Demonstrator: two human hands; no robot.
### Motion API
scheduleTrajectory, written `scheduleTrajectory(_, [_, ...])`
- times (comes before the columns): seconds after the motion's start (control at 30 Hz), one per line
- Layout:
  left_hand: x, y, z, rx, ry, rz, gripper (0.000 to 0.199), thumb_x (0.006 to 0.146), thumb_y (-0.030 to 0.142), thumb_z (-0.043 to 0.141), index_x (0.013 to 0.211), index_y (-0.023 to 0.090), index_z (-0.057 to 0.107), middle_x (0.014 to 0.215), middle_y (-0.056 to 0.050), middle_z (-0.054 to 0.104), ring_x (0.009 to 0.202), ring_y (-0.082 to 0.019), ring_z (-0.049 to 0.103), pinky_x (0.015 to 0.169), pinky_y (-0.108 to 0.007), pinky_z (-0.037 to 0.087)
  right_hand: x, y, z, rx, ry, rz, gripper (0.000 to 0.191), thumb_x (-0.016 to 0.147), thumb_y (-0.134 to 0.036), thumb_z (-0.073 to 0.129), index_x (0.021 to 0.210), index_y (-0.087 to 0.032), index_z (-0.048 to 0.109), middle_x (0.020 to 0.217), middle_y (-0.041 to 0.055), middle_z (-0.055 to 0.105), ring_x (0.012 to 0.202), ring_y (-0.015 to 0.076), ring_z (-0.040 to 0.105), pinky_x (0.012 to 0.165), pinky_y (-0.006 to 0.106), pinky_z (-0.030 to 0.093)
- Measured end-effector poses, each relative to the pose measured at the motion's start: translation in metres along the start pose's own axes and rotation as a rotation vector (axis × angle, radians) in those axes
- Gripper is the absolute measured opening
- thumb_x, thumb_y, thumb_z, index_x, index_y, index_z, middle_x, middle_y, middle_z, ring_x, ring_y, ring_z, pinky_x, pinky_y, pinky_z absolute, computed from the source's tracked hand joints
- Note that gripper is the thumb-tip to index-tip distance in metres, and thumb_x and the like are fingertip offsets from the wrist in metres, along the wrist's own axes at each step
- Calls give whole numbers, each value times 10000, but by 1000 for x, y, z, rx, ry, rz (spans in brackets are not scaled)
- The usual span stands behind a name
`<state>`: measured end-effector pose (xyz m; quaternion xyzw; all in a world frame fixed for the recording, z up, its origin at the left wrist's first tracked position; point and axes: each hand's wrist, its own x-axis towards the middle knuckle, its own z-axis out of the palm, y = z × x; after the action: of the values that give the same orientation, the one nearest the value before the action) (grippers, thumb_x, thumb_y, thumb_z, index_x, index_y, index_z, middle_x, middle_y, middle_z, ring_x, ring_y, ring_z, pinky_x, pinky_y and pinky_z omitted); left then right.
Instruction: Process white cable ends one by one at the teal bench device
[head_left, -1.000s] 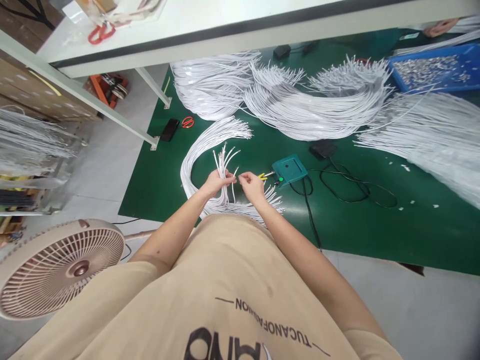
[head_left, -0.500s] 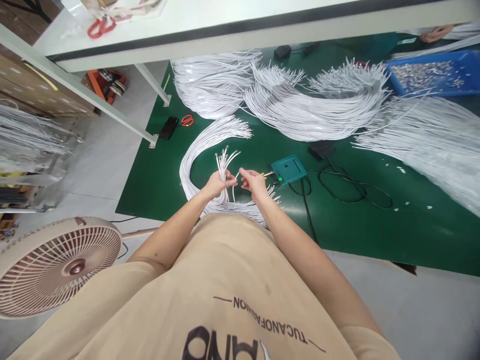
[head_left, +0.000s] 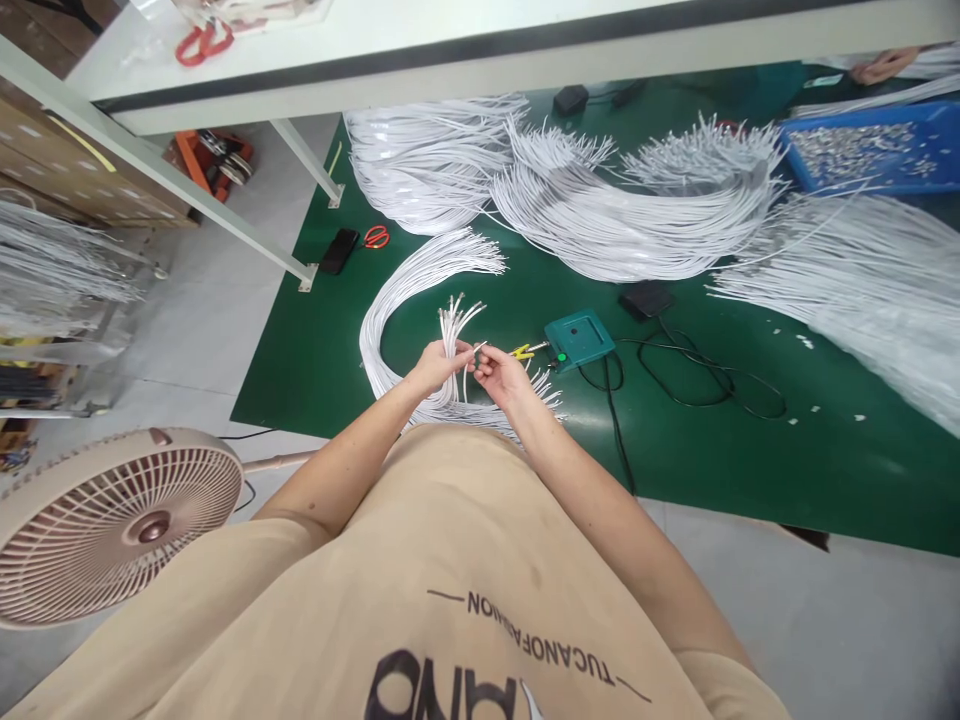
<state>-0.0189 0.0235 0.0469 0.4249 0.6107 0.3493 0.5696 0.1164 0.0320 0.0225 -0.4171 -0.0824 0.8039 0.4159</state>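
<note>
My left hand (head_left: pixel 433 368) is closed around a small bunch of white cables (head_left: pixel 452 325), whose ends fan upward above the fist. One white cable end (head_left: pixel 481 347) sticks out between the fingertips of both hands. My right hand (head_left: pixel 504 378) is closed in a pinch at that cable, its fingers close to my left thumb. Just beyond the right hand is a teal box (head_left: pixel 577 340) with a green button and a yellow-handled piece (head_left: pixel 523 352) at its left side. A curved bundle of white cables (head_left: pixel 379 310) lies behind and under my hands.
Large piles of white cables (head_left: pixel 615 235) cover the back of the green table (head_left: pixel 750 450). A blue tray (head_left: pixel 930 180) holds small connectors. Red-handled scissors (head_left: pixel 376 237) and a black phone (head_left: pixel 339 251) lie at left. A fan (head_left: pixel 154 525) stands beside me; another person's hand (head_left: pixel 885 66) shows far right.
My right hand has turned and shifted slightly down, its fingers now curled beside my left fingertips. The single cable end now points up and right between the hands.
</note>
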Motion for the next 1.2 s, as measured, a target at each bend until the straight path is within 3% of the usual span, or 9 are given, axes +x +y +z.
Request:
scheduleTrajectory(0.17, [0, 0, 1, -9, 5, -30, 215, 727, 260, 727, 812, 85, 636, 672, -40, 655, 606, -116, 622, 572, -234, 395, -3, -5, -1, -213, -5, -231, 328, 613, -212, 628, 935, -215, 688, 547, -90, 480, 519, 63, 398, 548, 204, 384])
scheduleTrajectory(0.3, [1, -2, 1, -6, -17, -28, 168, 762, 233, 696, 799, 84, 628, 677, -42, 652, 616, -121, 639, 570, -229, 394, -1, -9, -2, -479, -6, -402, 222, 616, -323, 688, 803, -206, 708, 704, -39, 629, 659, 98, 510, 650, 244, 419])
scheduleTrajectory(0.43, [1, -2, 1, -46, -20, -34, 148, 774, 217, 685, 804, 85, 626, 674, -40, 647, 609, -112, 632, 568, -225, 394, 1, -4, -6, -413, 62, -355, 237, 578, -370, 760, 694, -179, 682, 686, -10, 654, 629, 101, 522, 653, 262, 428])
scheduleTrajectory(0.67, [1, -1, 3, -57, 35, -8, 184, 725, 190, 714, 859, 97, 627, 678, -18, 626, 622, -98, 594, 572, -219, 406, 0, -1, -8, -197, -22, -203, 225, 560, -308, 777, 708, -171, 679, 648, -13, 659, 566, 65, 527, 624, 226, 452])
scheduleTrajectory(0.8, [2, -3, 0, -67, -125, 49, 393, 702, 195, 721, 1079, 133, 631, 717, 14, 595, 665, -93, 587, 584, -207, 412, 0, -6, -6, -297, 43, -97, 140, 601, -231, 717, 588, -161, 596, 539, -35, 575, 515, 64, 518, 550, 206, 430])
scheduleTrajectory(0.9, [3, -4, -2, -73, -179, 13, 398, 713, 210, 706, 1099, 137, 641, 720, 17, 567, 674, -87, 581, 583, -198, 403, 0, -12, -6, -402, 75, -24, 115, 641, -223, 675, 592, -162, 590, 526, -42, 549, 467, 57, 459, 514, 214, 419])
scheduleTrajectory(1.07, [5, -1, -1, -91, -187, -25, 416, 713, 209, 705, 1119, 142, 644, 708, 24, 537, 669, -81, 574, 593, -199, 399, 4, -11, -10, -408, 40, -180, 196, 733, -394, 645, 760, -199, 644, 643, -30, 633, 534, 79, 498, 568, 224, 413])
scheduleTrajectory(1.2, [7, 4, 3, -110, -170, -95, 402, 701, 172, 709, 1094, 117, 648, 690, 16, 552, 652, -86, 579, 580, -204, 388, 11, -1, -17, -728, 24, -376, 162, 761, -338, 617, 683, -196, 620, 637, -32, 622, 622, 115, 524, 663, 252, 415])
